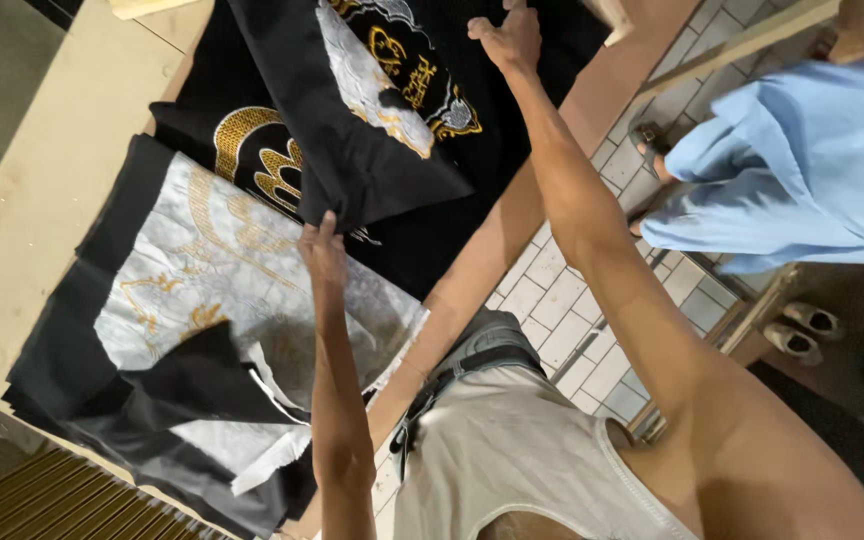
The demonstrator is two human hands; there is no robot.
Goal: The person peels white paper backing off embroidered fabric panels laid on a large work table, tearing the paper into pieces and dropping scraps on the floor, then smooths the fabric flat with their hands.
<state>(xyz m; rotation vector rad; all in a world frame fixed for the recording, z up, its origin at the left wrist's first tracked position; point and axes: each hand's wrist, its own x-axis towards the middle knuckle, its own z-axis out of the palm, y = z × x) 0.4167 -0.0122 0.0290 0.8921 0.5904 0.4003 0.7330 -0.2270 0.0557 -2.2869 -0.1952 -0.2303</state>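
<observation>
Black cloth pieces with gold and white-silver printed designs lie spread on a pale wooden table [42, 180]. My left hand [324, 250] pinches the lower corner of a folded black piece [352, 150] in the middle. My right hand [507, 38] reaches far up and grips the same cloth's upper edge near a gold and white emblem [422, 85]. Below lies a piece with a large silver and gold print [222, 270], on a stack of black fabric [152, 400].
Another person in light blue clothes [792, 170] sits at the right over a white tiled floor [562, 310], a sandalled foot showing. A pair of shoes [802, 330] lies near them. The table's front edge [512, 220] runs diagonally by my waist.
</observation>
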